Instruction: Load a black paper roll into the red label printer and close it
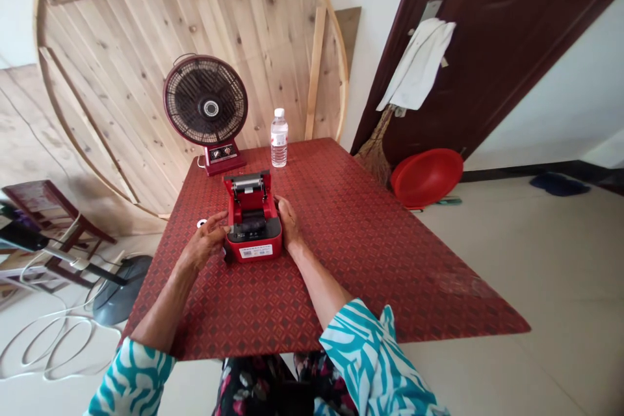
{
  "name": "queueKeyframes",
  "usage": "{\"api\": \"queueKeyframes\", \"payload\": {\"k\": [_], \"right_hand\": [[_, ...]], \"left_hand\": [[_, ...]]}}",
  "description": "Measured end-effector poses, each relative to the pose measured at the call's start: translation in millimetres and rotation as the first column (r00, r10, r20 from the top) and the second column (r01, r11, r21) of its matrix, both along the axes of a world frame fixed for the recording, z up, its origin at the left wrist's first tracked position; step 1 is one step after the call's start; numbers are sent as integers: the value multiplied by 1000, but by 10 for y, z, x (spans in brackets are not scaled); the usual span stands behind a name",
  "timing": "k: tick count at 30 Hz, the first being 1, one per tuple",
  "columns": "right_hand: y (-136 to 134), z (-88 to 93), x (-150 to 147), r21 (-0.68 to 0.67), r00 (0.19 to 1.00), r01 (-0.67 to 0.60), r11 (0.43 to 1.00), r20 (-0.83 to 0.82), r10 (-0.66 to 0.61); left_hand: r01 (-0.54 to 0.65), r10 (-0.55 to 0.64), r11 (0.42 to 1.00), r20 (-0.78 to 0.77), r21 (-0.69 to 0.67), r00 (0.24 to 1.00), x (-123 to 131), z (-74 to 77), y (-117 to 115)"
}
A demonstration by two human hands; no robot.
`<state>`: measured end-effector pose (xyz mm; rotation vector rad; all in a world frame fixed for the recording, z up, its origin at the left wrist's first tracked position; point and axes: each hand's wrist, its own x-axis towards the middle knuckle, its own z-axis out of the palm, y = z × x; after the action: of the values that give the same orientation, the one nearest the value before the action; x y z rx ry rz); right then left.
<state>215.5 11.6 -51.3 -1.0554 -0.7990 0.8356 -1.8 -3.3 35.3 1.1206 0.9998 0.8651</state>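
On the table in front of me stands a small red and black label printer [254, 249] with its lid [248, 188] raised and its roller and inside showing. My left hand [208, 240] grips its left side, thumb near the top edge and fingers bent. My right hand [288, 224] wraps round the right side; its fingertips are partly hidden behind the case. A white sticker [256, 251] is on the printer's front face. Just beyond my left fingers lies a small white roll [201, 223], partly covered by the hand.
The table [361, 240] has a red patterned cover. At its far end stand a fan [207, 104] and a water bottle [279, 143]. A round wooden panel [273, 45] leans on the wall. A red basin [428, 175] and a broom [377, 143] are right of the table.
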Motion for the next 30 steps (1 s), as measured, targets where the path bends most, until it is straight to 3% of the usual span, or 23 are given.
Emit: {"api": "queueKeyframes", "payload": {"k": [8, 12, 15, 18, 23, 27, 30], "right_hand": [[35, -17, 11, 28, 1000, -12, 1000, -7, 12], [15, 16, 8, 29, 1000, -29, 999, 3, 29], [-3, 44, 8, 23, 1000, -22, 999, 7, 22], [-13, 77, 5, 15, 1000, -14, 1000, 6, 13], [-11, 132, -10, 11, 1000, -3, 1000, 27, 2], [10, 128, -17, 4, 999, 9, 1000, 33, -9], [31, 102, -13, 11, 1000, 4, 1000, 25, -5]], "left_hand": [[-20, 19, 994, 6, 103, 1000, 51, 67, -48], [-26, 41, 982, -74, 188, 996, 0, 124, 0], [-16, 79, 949, -186, 316, 979, -40, 156, 129], [3, 161, 870, -290, 494, 943, -1, 163, 318], [279, 92, 728, -492, 627, 866, 223, 244, 550], [507, -111, 691, -618, 514, 778, 385, 396, 627], [614, -192, 650, -684, 448, 703, 472, 455, 693]]}}
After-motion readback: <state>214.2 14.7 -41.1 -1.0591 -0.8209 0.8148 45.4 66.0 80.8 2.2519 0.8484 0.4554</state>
